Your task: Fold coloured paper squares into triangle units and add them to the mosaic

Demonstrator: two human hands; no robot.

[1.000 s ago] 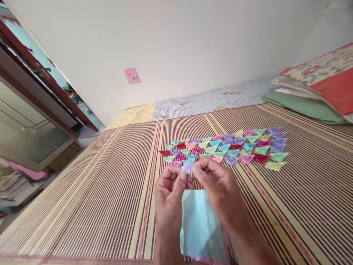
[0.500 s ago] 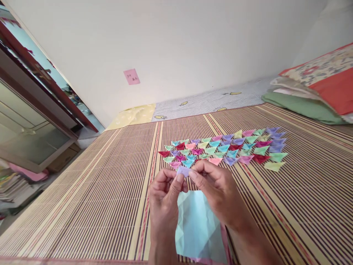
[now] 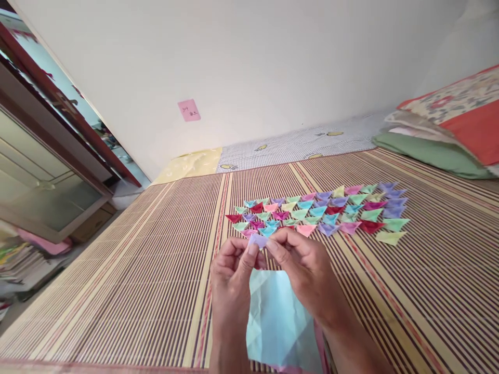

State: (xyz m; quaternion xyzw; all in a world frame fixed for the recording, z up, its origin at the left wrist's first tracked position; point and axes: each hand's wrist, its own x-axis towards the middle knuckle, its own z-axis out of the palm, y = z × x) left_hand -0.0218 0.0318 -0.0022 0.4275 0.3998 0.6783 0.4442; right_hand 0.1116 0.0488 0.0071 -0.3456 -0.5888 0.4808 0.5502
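Observation:
Between both hands is a small folded piece of lilac paper (image 3: 258,240). My left hand (image 3: 236,265) pinches its left side between thumb and fingers. On the right side, my right hand (image 3: 300,259) grips it with thumb and forefinger. Under my wrists lies a creased light-blue sheet of paper (image 3: 278,317), with pink paper showing at its edge. Just beyond my fingers, many small folded paper boats (image 3: 300,213) in several colours stand in rows on the striped mat (image 3: 136,270). My right hand hides part of the front row.
A pink note (image 3: 189,110) is stuck to the white wall behind the mat. Folded bedding (image 3: 432,153) and a red floral pillow (image 3: 473,119) lie at the right. On the left are a glass-panelled door (image 3: 42,182) and a stack of papers (image 3: 27,259) below the mat's edge.
The view has shifted slightly. Both hands keep hold of the lilac paper, which is tilted a little differently; the boats and blue sheet have not moved on the mat.

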